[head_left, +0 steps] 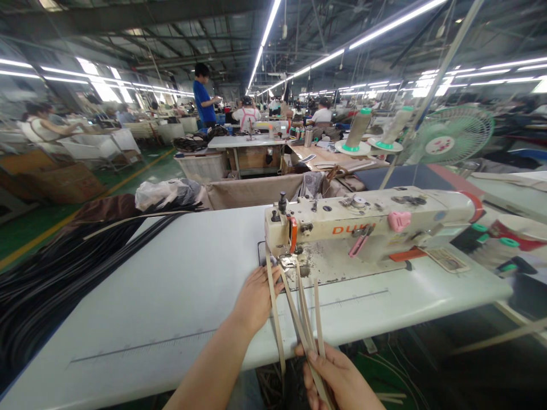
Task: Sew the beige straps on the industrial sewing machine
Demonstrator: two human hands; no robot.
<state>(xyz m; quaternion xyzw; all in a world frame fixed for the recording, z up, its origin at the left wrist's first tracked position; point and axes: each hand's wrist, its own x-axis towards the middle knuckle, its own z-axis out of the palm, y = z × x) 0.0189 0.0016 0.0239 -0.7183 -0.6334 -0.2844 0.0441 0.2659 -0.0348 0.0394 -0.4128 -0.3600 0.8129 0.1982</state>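
ok so the straps (276, 319) are looking beige; the machine (436, 206) is showing cream with orange letters (352, 229), plus the heart (399, 221) is popping in pink; the table (183, 273) is reading pale mint-white, dark ruler ticks (171, 339) running across; the strips (51, 273) are looking black; the fan (470, 136) is going soft green, its white hub (440, 145) sporting reddish flowers; the shirt (203, 102) is glowing blue

Sewing factory floor, shown by sewing machines (367, 228) and thread cones (359, 130).
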